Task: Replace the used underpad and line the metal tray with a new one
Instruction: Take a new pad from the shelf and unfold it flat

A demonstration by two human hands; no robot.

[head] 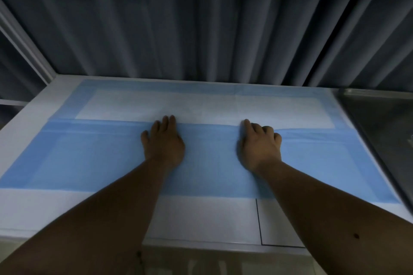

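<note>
A blue underpad lies spread over the white table, its near half folded over so the blue backing faces up. The far half shows its white absorbent face inside a blue border. My left hand rests flat on the folded flap, with straight fingers reaching the flap's far edge. My right hand is at the same edge with its fingers curled round it, and the edge is slightly lifted just to its right. The metal tray sits at the right, bare and partly out of view.
The white table shows a bare strip at the near edge with a thin dark line marked on it. A dark pleated curtain hangs right behind the table. A pale frame post runs along the left.
</note>
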